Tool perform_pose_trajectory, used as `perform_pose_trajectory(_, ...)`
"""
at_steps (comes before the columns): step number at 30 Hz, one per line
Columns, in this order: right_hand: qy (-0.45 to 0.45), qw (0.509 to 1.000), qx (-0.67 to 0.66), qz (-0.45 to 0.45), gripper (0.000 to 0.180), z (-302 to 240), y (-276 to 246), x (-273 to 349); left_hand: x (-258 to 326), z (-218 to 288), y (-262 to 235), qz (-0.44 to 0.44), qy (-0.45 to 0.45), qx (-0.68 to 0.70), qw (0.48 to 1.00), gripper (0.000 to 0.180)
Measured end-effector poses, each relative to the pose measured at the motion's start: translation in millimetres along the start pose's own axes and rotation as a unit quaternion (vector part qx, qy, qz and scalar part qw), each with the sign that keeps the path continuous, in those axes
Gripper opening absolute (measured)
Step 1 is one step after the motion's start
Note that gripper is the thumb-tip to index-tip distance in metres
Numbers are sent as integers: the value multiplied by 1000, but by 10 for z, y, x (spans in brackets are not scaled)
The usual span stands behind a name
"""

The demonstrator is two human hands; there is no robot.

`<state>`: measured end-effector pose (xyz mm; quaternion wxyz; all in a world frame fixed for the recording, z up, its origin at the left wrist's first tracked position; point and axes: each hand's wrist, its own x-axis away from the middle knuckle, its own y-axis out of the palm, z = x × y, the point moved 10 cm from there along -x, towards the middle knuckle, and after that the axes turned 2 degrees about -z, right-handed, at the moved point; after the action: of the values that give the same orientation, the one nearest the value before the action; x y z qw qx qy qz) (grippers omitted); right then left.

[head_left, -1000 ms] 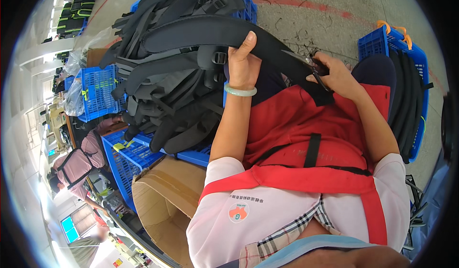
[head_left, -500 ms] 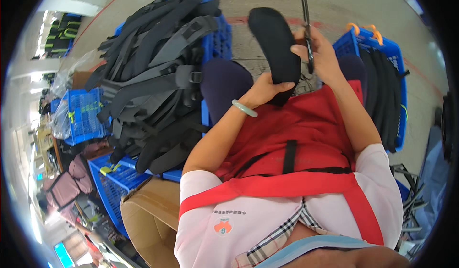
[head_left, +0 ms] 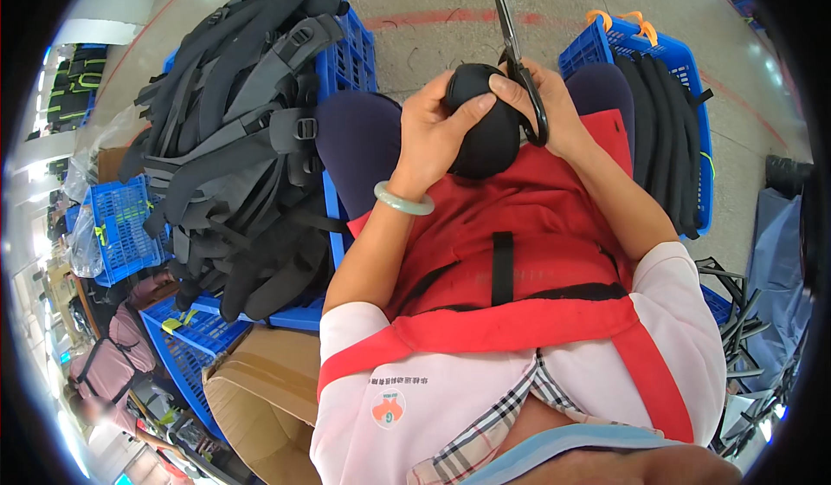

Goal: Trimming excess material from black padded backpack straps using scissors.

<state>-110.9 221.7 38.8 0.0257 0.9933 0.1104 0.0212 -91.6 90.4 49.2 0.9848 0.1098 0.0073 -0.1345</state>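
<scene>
Together, the left fingers (head_left: 473, 113) and right fingers (head_left: 509, 92) clasp a black padded piece (head_left: 486, 145) (the right also gripping scissors (head_left: 512, 50)).

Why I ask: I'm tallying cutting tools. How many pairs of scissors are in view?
1: the scissors in the right hand, blades pointing toward the picture's top, beside the black padded piece. Others may be hidden, for instance under the strap pile.
</scene>
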Motion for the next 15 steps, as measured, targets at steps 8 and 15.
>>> perform_pose_trajectory(8,68,985,157,-15,27,-232,-359,177,117,-237,78,-26,-70,182,980,19)
perform_pose_trajectory(15,65,894,431,-109,50,-464,-352,564,156,-244,41,-13,-79,211,974,21)
